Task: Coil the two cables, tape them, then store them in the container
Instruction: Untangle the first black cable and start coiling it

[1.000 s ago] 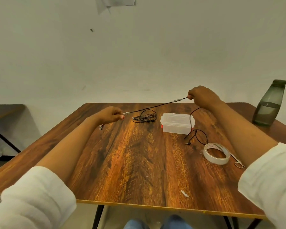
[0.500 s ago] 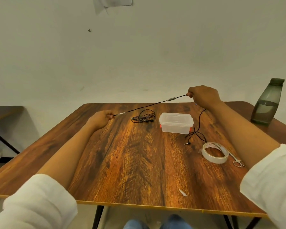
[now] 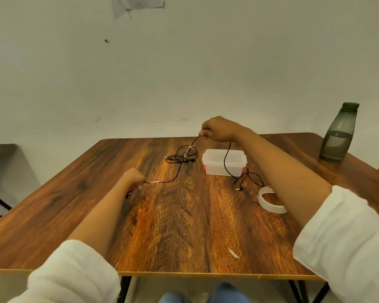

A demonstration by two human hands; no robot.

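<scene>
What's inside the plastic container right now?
Nothing shows through the translucent container, lid on. The cable hanging from the right hand crosses its front, outside. The strip behind that cable can't be checked.

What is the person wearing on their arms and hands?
Both arms have white sleeves, the left sleeve and right sleeve, pushed up so the forearms are bare. The left hand and right hand are bare too: no gloves, and no watch or rings that I can see.
</scene>
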